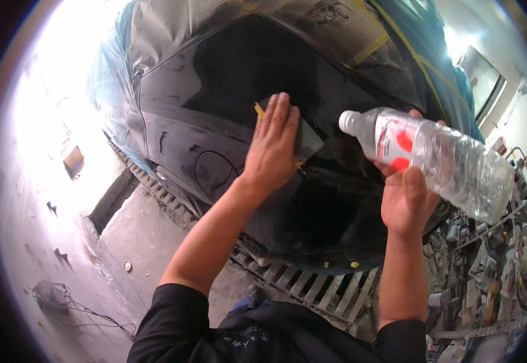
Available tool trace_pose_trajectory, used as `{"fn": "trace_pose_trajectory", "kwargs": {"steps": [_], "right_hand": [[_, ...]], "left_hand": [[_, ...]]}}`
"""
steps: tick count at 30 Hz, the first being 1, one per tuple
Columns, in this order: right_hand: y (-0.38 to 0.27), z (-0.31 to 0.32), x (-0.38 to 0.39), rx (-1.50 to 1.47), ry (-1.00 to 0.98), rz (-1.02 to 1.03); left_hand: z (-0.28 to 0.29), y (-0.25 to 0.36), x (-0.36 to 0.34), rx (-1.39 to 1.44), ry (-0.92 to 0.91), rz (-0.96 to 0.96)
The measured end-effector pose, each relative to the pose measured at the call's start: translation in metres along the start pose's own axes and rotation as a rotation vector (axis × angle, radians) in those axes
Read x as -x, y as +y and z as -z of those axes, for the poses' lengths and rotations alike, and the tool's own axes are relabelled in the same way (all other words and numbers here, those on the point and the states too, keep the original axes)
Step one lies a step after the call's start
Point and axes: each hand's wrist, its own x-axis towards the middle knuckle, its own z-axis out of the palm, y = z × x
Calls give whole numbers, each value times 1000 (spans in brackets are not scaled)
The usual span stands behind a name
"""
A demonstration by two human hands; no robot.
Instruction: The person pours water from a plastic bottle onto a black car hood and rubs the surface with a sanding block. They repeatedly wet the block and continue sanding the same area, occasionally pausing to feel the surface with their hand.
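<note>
In my right hand (410, 192) is a large clear plastic bottle (451, 154) with a white cap and a red-and-white label. It is tilted, its cap end up and to the left, above the car panel. My left hand (272, 142) lies over a dark grey sheet that looks like sandpaper (309, 145), pressing it to the panel with the fingers close together. Small yellow bits show at the sheet's edges; the thumb is hidden. Under both hands is the black car body (318, 209), glossy in places and dull grey toward the left.
Blue plastic film (451, 66) and grey masking paper (351, 33) with yellow tape cover the car's far parts. A slatted floor grating (312, 285) runs along the car's near edge. Cluttered tools and parts (487, 266) lie at the right. Cables (88, 314) hang at the lower left.
</note>
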Motion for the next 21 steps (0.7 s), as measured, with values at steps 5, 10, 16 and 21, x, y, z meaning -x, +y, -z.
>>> {"fn": "trace_pose_trajectory", "kwargs": {"steps": [5, 10, 16, 21], "right_hand": [[3, 2, -22, 37, -9, -23], [5, -6, -32, -7, 12, -53], [1, -13, -52, -140, 27, -113], [9, -13, -68, -118, -5, -93]], "left_hand": [[-38, 25, 1, -78, -121, 93], [-49, 25, -17, -22, -1, 105], [-54, 2, -57, -30, 95, 96], [-56, 37, -13, -87, -17, 143]]}}
